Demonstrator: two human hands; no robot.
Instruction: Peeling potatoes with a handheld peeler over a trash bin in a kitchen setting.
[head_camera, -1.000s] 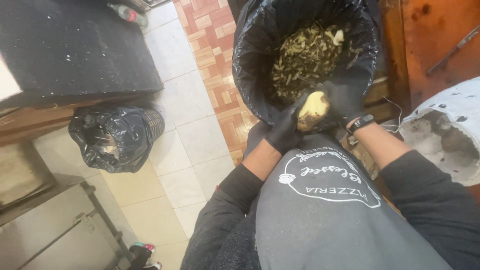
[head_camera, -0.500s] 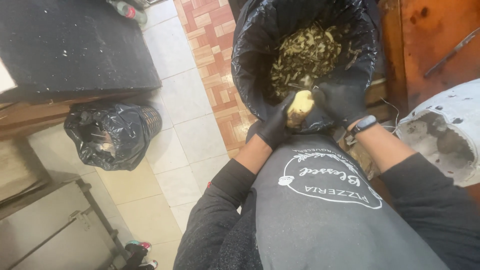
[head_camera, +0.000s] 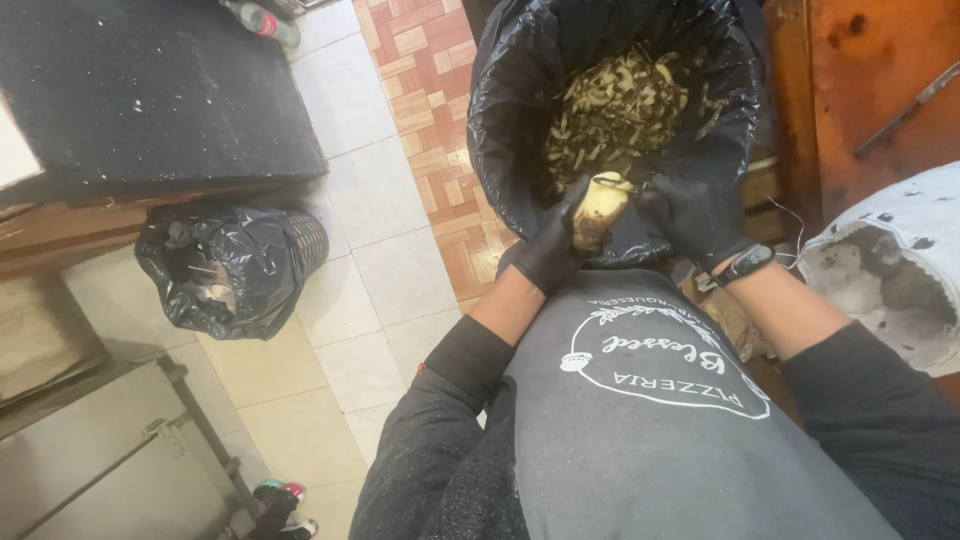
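Since half a second earlier, both gloved hands had barely shifted, staying over the near rim of the black bin bag. Left hand reached in from the forearm below, fingers clenched around a pale, part-peeled potato. Right hand sat just beside it, fingers curled at its top; whether they gripped anything could not be told.

Both black-gloved hands meet over the near rim of a black-lined bin full of pale peelings. The left hand closes its grip on a yellowish peeled root; the right hand touches its far end. A smaller bagged basket stands left on the tiled floor.
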